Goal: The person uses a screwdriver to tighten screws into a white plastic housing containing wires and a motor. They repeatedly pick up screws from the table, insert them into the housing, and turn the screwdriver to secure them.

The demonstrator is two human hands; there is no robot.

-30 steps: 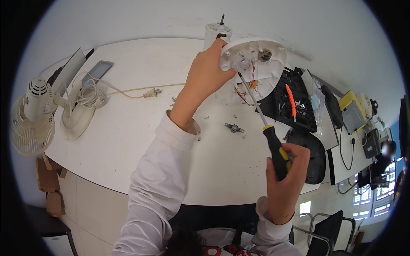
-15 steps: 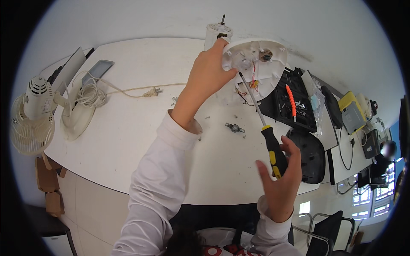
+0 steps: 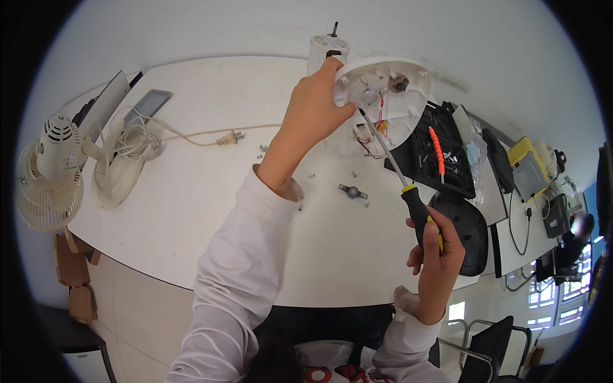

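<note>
My left hand (image 3: 316, 102) grips the rim of a white plastic fan base (image 3: 408, 118), held up with its hollow underside toward me. Red and dark wires and small parts show inside it. Behind the base stands a white motor housing (image 3: 327, 48) with a metal shaft on top. My right hand (image 3: 440, 249) is closed round the black and yellow handle of a screwdriver (image 3: 418, 207). Its tip reaches the inside of the base, close to my left thumb; whether it sits in a screw I cannot tell. A small dark metal bracket (image 3: 352, 191) lies on the table below.
Loose screws (image 3: 262, 150) lie about the white table (image 3: 211, 172). A black tool case (image 3: 447, 153) holds an orange twisted-handled tool (image 3: 437, 150); a black plastic cover (image 3: 466, 236) lies before it. At left are a small white fan (image 3: 51, 179) and a corded plug (image 3: 228, 138).
My right fingers, spread loosely round the screwdriver before, have closed on its handle and turned. The handle has shifted slightly up and right. My left hand and the base have hardly moved.
</note>
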